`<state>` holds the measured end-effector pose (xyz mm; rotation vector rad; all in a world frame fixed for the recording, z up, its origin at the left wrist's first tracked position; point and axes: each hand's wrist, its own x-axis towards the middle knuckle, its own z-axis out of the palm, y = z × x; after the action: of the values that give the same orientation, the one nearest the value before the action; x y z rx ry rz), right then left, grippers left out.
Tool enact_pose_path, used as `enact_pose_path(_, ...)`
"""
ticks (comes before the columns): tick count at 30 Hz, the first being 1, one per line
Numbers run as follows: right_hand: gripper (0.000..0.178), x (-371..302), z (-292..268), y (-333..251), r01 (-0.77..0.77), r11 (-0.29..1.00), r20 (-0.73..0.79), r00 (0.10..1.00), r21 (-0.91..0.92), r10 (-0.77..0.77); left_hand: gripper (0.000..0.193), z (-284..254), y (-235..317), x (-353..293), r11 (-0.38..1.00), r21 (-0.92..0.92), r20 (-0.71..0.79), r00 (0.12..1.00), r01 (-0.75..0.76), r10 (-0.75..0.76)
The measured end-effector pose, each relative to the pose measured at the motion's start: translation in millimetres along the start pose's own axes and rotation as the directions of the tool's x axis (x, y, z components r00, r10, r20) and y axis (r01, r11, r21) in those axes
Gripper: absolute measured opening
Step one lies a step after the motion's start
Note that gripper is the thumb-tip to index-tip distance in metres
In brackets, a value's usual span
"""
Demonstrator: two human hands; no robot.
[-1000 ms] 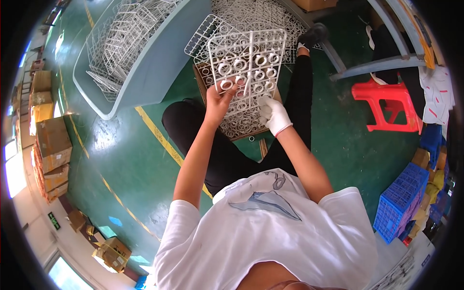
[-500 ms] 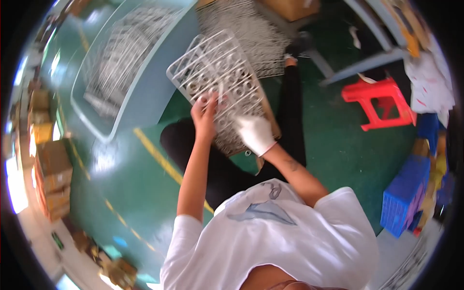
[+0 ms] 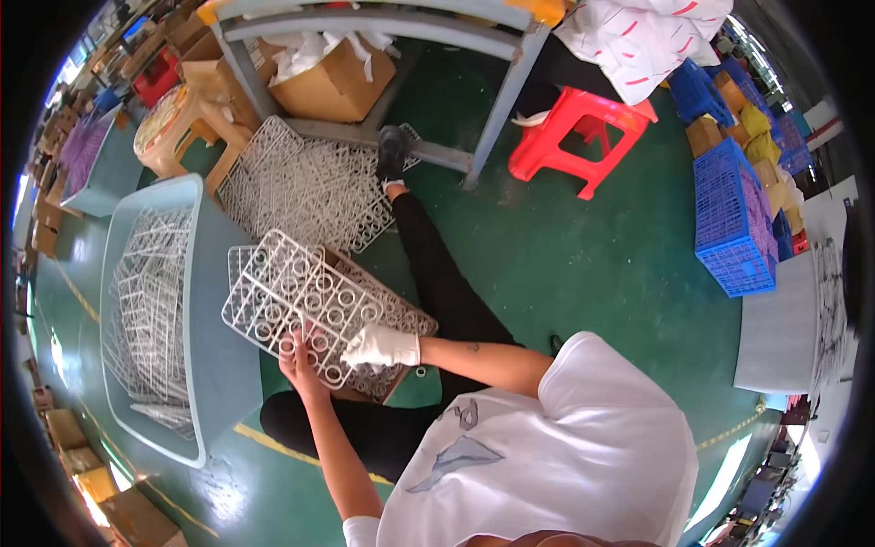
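A white plastic sprue frame [image 3: 305, 290], a grid of thin rods bearing rows of rings, is tilted between my hands. My bare left hand [image 3: 299, 366] grips its lower left edge, thumb over the rods. A white glove covers my right hand [image 3: 383, 347]; its fingers curl at the frame's lower right side, and what they pinch is hidden. Beneath the frame, between my legs, stands an open brown carton [image 3: 427, 325] holding many small rings. One loose ring [image 3: 420, 372] shows beside the carton.
Left of me stands a pale blue tub [image 3: 199, 328] heaped with white sprue frames. More frames [image 3: 305, 187] lie spread on the floor ahead, by a metal workbench [image 3: 392, 20]. A red stool [image 3: 583, 137] and blue crates [image 3: 729, 219] stand to the right.
My view has swung to the right, so the tub and sprue frame appear lower and further left. The gloved right hand remains at the frame's right side, and the left still holds it.
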<state>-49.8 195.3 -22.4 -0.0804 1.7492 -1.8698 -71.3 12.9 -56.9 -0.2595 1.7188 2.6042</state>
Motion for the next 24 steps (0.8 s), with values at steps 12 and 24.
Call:
enact_pose_path(12, 0.022, -31.0, -6.5, -45.3, 0.004, 0.958, -0.316, 0.944, 0.287, 0.091, 0.016, -11.2, -1.5, 10.7, 0.981, -0.012, -0.110, 0.975, -0.195, 0.192)
enact_pose_path(24, 0.012, 8.7, -7.2, -6.0, 0.022, 0.525, -0.234, 0.879, -0.851, -0.417, 0.017, -13.8, -12.4, 5.8, 0.991, -0.089, -0.030, 0.995, -0.099, 0.096)
